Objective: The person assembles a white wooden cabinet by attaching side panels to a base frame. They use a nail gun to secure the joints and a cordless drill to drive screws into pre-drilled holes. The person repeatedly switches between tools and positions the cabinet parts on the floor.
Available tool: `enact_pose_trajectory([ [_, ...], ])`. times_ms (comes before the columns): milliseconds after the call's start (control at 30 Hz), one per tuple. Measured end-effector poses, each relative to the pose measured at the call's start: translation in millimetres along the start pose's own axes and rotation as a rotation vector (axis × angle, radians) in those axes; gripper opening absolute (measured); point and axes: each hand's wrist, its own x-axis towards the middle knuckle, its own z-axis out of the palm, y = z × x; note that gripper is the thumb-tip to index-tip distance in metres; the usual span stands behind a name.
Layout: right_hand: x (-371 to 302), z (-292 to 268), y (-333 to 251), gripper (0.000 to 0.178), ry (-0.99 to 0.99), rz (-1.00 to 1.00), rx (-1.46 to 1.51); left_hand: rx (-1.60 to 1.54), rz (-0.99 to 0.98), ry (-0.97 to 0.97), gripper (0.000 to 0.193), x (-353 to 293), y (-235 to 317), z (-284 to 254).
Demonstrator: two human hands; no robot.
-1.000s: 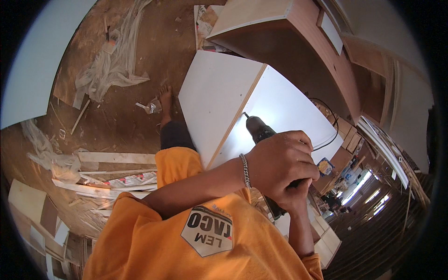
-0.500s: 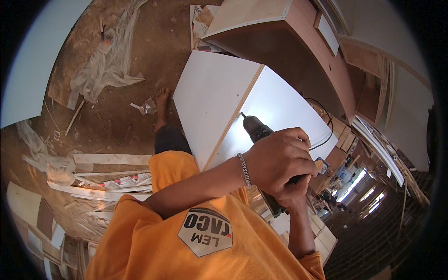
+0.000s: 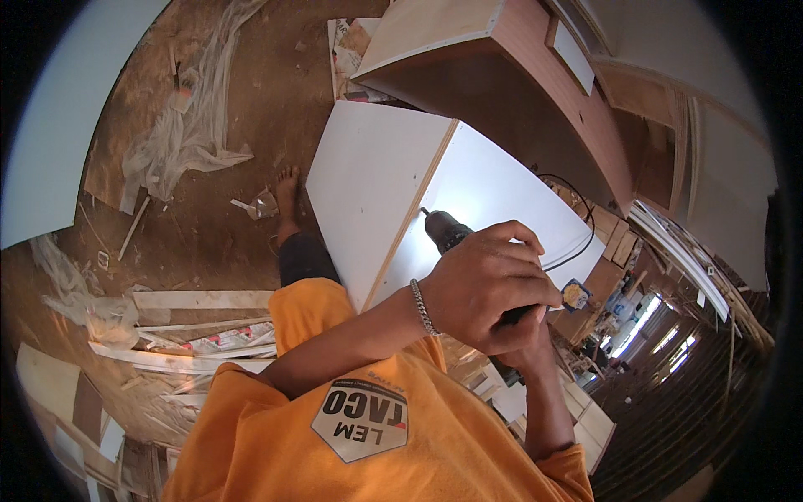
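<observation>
A dark power drill (image 3: 445,232) points up and left, its bit meeting the top white panel of a box-shaped cabinet (image 3: 493,188) close to the bare wood edge. A light glows on the panel around the bit. My left hand (image 3: 481,289), with a chain bracelet at the wrist, is closed over the drill's rear body. Below it, my right hand (image 3: 524,353) wraps the drill's handle, its fingers partly hidden by the left hand. Small dark spots, perhaps screw heads or holes, mark the cabinet's side panel (image 3: 360,167) along that edge.
A larger open wooden cabinet (image 3: 519,100) stands just beyond the white one. A black cable (image 3: 592,219) loops over the right side. Plastic sheeting (image 3: 188,125) and wood strips (image 3: 201,299) litter the floor at left, near my bare foot (image 3: 287,191).
The whole view has shifted slightly, with the cabinets a little lower and to the left. Both hands stay on the drill, and its bit remains near the same edge.
</observation>
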Motion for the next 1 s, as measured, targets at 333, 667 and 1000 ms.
enact_pose_trajectory([
  [333, -52, 38, 11, 0.057, -0.064, 0.201, 0.265, 0.171, -0.727, 0.394, 0.047, -78, -90, -67],
  [667, -200, 66, 145, 0.056, -0.109, 0.250, 0.687, 0.035, -0.622, 0.779, 0.033, -118, -132, -100],
  [1000, -344, 93, 369, 0.052, 0.067, 0.364, 0.722, 0.285, -0.212, -0.381, 0.018, 29, -85, 393],
])
